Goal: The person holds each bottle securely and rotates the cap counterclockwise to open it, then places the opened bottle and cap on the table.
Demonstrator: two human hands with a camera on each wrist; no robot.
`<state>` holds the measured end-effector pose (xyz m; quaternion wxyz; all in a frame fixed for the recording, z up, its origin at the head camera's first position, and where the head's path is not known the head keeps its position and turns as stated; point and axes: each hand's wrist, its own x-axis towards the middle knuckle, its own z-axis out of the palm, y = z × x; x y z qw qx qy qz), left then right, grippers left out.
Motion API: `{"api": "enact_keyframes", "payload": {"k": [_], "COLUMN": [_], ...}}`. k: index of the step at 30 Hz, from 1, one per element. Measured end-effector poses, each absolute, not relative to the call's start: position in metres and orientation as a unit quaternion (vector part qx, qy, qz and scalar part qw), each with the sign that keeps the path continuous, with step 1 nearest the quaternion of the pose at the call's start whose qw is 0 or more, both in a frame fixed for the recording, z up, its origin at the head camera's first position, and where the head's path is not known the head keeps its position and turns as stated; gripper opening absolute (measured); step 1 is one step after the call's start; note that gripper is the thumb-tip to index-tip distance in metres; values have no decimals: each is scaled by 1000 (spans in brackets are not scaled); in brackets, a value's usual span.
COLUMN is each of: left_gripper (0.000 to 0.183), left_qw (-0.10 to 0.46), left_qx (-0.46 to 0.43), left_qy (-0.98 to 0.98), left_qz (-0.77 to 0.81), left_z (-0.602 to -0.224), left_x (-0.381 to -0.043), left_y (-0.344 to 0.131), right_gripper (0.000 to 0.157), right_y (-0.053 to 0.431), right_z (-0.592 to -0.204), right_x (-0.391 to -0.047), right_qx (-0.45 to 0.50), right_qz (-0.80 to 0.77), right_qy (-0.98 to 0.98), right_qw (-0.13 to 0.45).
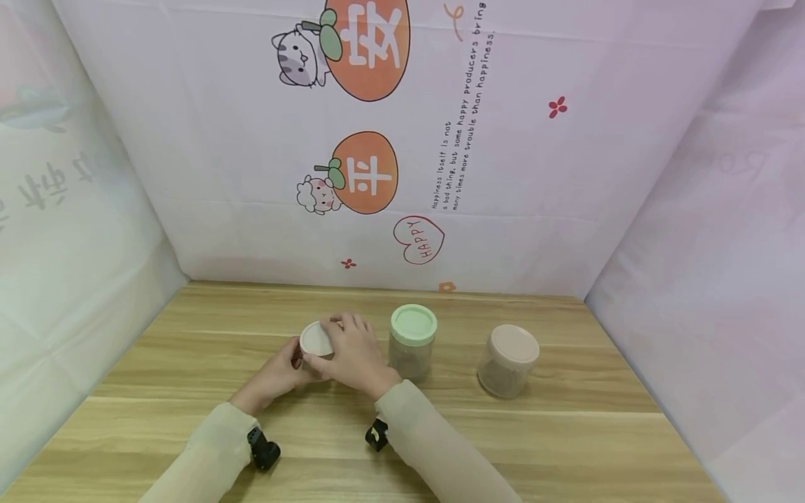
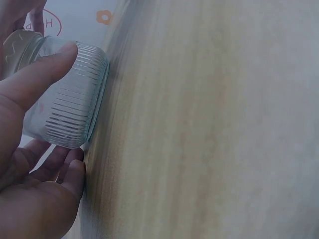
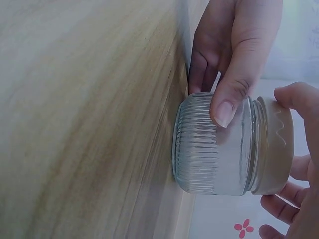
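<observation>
A clear ribbed jar point(image 3: 213, 157) stands upright, pale lid point(image 3: 273, 154) on.

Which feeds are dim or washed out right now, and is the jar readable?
Head view: bright, fairly even light, the white round lid showing pale; left wrist view: dimmer, the brown wood-grain tabletop fading to pale haze at right; right wrist view: also dim, but the clear ribbed glass jar reads distinctly.

Head view: fingers of the right hand point(image 1: 356, 356) cover part of the lid point(image 1: 314, 339) and most of the jar point(image 3: 199, 169) below them. Contents of the green jar point(image 1: 412, 341), right of the fingers, are indistinct. Wrist views: picture edges cut off the right hand and left hand point(image 1: 279, 374) behind their fingers.
</observation>
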<state>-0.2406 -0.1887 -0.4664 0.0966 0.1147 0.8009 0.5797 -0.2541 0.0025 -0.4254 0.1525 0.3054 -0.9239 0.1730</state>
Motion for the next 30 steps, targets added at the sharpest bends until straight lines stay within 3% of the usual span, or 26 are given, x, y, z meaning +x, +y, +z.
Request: {"api": "enact_keyframes", "payload": {"k": [19,30], "left_gripper": [90,90], "left_qw": [98,101], "left_qx": [109,107], "left_qy": [802,805], "left_qz": [579,575], "left_z": [-468,-467], "left_x": [-241,-240], "left_y": [-190,-189], "right_gripper": [58,69], "right_y": [2,-3], "right_z": [-428,-422], "right_x": [-258,-259], "right_qx": [329,319], "right_qz": [184,177], "right_qy": [-919,-924], "right_qw": [115,115]}}
